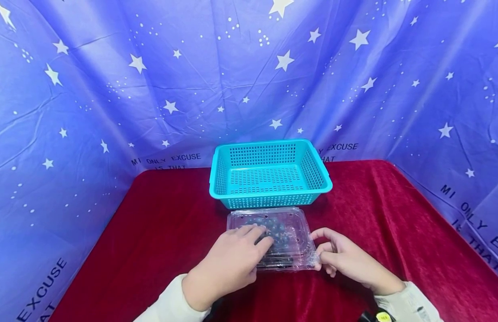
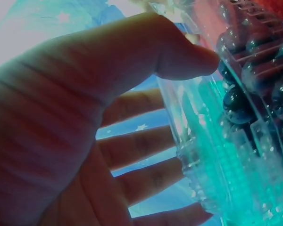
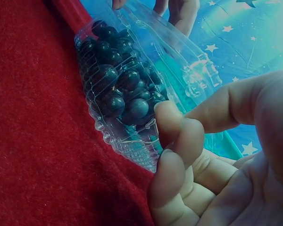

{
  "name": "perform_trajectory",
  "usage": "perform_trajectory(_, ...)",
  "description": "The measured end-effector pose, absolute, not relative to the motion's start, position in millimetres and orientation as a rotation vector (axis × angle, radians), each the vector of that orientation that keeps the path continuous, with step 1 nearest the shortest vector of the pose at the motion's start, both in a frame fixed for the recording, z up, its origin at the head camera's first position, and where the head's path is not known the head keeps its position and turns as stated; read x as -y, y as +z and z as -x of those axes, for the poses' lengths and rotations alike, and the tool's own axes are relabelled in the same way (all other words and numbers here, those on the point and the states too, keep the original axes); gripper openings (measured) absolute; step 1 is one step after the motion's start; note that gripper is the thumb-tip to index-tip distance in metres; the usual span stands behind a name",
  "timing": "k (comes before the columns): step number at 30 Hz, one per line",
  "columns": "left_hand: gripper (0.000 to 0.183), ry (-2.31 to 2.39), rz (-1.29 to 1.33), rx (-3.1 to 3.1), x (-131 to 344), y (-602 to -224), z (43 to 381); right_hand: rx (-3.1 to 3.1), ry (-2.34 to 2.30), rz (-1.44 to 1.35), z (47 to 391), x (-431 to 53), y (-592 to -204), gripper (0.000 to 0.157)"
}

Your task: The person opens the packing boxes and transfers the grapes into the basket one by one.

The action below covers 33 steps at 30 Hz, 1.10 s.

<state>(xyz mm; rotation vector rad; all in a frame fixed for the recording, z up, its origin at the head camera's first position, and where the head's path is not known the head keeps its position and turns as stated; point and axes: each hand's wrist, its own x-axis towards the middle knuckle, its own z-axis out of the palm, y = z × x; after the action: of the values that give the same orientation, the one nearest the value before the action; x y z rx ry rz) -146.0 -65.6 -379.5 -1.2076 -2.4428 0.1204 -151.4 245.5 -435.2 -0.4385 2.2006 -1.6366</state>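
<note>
A clear plastic clamshell box (image 1: pixel 300 223) lies on the red cloth. Dark round grapes (image 3: pixel 127 80) show through its walls. Over the top of the box rests my left hand (image 1: pixel 233 257), its fingers extended on the clear lid; the left wrist view shows its thumb (image 2: pixel 188 59) against the plastic. At the box's near right corner, my right hand (image 1: pixel 345 257) pinches the edge with curled fingers. The right wrist view has those fingertips (image 3: pixel 170 122) in front of the corner, so the exact contact is hidden. In that view the lid (image 3: pixel 198 75) slants away from the base.
A turquoise basket (image 1: pixel 269 200) with slotted walls stands right behind the box. Red velvet cloth (image 1: pixel 160 214) covers the table. A blue curtain with white stars (image 1: pixel 217 67) surrounds the back and sides. A dark object with a yellow label (image 1: pixel 382 316) shows by the right sleeve.
</note>
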Motion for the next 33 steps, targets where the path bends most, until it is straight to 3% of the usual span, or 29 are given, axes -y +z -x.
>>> perform_trajectory(11,0.071,0.177,1.167,2.577,72,-375,144,-2.214,-1.626,0.438,152,-245,-435,0.045)
perform_trajectory(33,0.074,0.185,1.230,2.662,77,-370,145,-2.196,-1.610,0.444,151,-247,-434,0.041)
